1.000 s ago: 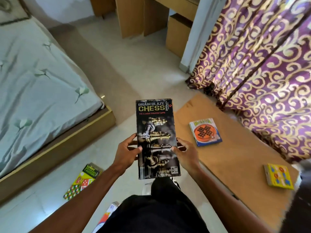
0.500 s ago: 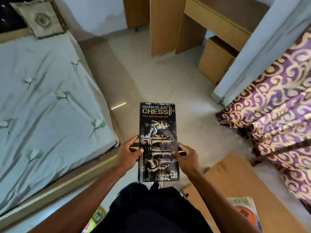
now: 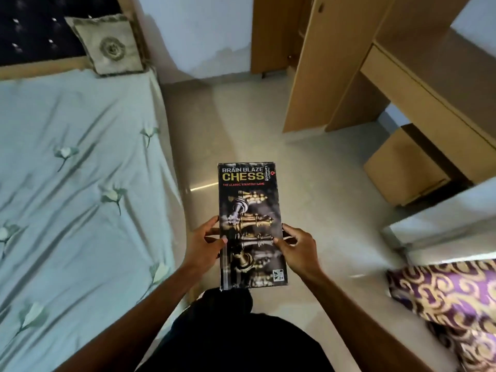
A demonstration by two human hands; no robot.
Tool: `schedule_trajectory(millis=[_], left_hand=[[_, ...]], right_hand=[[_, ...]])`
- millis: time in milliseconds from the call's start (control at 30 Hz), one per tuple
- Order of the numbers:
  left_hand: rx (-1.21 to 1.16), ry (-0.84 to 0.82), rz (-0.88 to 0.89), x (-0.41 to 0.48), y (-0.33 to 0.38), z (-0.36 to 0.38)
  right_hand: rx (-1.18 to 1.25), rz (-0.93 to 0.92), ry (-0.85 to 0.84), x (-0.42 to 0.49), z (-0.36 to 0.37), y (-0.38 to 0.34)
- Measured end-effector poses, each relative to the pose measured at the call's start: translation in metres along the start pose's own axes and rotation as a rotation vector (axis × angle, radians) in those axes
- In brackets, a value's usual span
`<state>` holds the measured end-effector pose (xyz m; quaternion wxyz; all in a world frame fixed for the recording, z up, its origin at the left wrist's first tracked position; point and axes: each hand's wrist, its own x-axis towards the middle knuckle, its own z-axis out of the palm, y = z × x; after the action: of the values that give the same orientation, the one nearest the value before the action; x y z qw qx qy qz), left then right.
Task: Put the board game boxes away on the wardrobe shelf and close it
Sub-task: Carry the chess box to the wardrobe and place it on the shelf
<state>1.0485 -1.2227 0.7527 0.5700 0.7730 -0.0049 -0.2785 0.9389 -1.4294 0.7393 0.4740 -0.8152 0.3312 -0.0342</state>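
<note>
L+R hands (image 3: 205,244) (image 3: 298,251) on chess box (image 3: 251,210)

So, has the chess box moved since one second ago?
Yes. The chess box has gone forward, past the foot corner of the bed and along its side toward the pillow.

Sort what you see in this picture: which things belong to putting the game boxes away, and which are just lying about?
Part of the job: chess box, gripped by the left hand and the right hand; cupboard, possibly the wardrobe.

Just lying about: bed, pillow, curtain, desk.
</note>
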Motion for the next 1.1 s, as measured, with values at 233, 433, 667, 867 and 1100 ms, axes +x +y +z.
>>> schedule_trajectory(millis=[233, 433, 667, 867, 1100], left_hand=[[-0.021, -0.021, 0.025, 0.178, 0.096, -0.019], [-0.059, -0.029, 0.038, 0.349, 0.173, -0.027], [-0.094, 0.055, 0.053, 0.528, 0.272, -0.043], [-0.179, 0.138, 0.038, 0.671, 0.341, -0.075], [-0.164, 0.118, 0.051, 0.875, 0.416, -0.111]], right_hand=[[-0.005, -0.023, -0.005, 0.195, 0.003, -0.085], [0.024, -0.033, 0.003, 0.378, 0.018, -0.143], [0.03, -0.053, -0.038, 0.584, 0.03, -0.224], [0.011, -0.114, -0.101, 0.744, 0.05, -0.303], [0.025, -0.134, -0.067, 0.939, 0.085, -0.38]])
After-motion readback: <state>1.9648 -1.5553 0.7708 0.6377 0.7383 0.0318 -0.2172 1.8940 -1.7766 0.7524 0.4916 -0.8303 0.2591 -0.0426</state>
